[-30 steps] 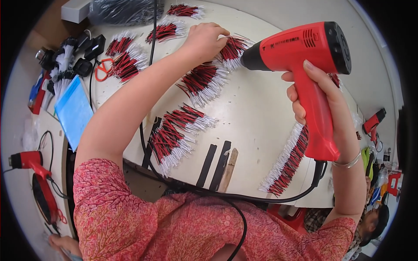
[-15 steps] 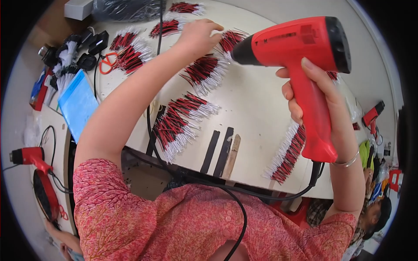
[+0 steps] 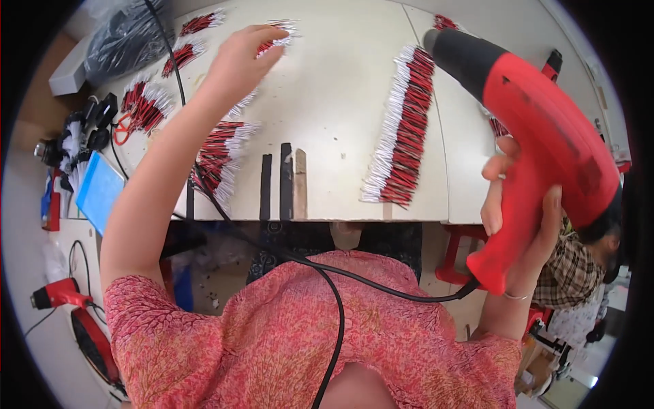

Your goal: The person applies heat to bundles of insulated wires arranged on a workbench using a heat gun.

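My right hand (image 3: 495, 204) is wrapped round the handle of a red heat gun (image 3: 545, 123) with a black nozzle. The gun is held up on the right, its nozzle tip pointing up and left, just beside the far end of a long row of red and black wires with white ends (image 3: 409, 136). At the far left-centre, my left hand (image 3: 245, 61) is over a small bundle of such wires (image 3: 276, 42). Its thumb and fingers are apart, with wires showing between them. My left forearm partly covers a nearer wire pile (image 3: 228, 153).
Two black strips (image 3: 286, 184) and a wooden strip (image 3: 300, 184) lie at the table's near edge. A black cable (image 3: 361, 279) crosses my front. More wire bundles (image 3: 146, 109), orange-handled scissors (image 3: 122, 129) and a blue folder (image 3: 101, 191) are left. Someone in plaid (image 3: 572, 273) sits right.
The view has swung rightward. My right hand has carried the heat gun away from the bundle by my left hand, and its nozzle has tilted upward. My left hand stays by the far bundle.
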Available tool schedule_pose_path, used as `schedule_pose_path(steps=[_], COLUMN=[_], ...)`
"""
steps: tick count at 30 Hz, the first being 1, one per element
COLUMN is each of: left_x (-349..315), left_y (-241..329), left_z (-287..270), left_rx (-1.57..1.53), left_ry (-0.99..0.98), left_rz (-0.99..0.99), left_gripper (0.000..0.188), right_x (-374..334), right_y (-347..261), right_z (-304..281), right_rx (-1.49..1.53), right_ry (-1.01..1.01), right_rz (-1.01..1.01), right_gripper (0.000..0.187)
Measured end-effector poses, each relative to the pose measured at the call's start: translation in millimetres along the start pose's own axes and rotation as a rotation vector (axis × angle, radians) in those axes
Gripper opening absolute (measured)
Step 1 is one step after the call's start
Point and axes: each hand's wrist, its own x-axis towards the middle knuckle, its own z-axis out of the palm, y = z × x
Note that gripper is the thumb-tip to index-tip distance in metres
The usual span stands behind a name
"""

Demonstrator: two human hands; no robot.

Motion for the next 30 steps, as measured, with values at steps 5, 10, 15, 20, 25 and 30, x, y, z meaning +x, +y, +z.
schedule_pose_path(steps=[5,10,15,20,25,30], left_x=[-48.1,-98.9,-97.2,-72.8,-33.4,-12.1], left_y=[89.9,156.2,177.3,174.1,178.3,188.5], left_z=[23.8,50.0,77.1,97.4,107.1,120.4], left_rx=[0.075,0.055,0.129,0.223,0.341,0.58], left_ry=[-0.185,-0.336,-0.35,-0.356,-0.557,-0.657], left_rz=[0.238,0.366,0.423,0.461,0.424,0.564], left_gripper=[0.039,0.056,0.057,0.055,0.046,0.023], right_x=[-54.4,-84.0,-93.1,-94.9,-94.7,-93.4], right_y=[21.7,46.3,61.6,67.6,69.0,70.5], right_z=[-45.1,-70.7,-66.7,-59.9,-61.3,-55.9], right_rx=[0.143,0.281,0.262,0.235,0.202,0.203], right_ry=[0.153,0.133,0.16,0.143,0.137,0.173], right_rz=[-0.125,-0.172,-0.149,-0.161,-0.167,-0.099], right_gripper=[0.094,0.101,0.092,0.089,0.087,0.082])
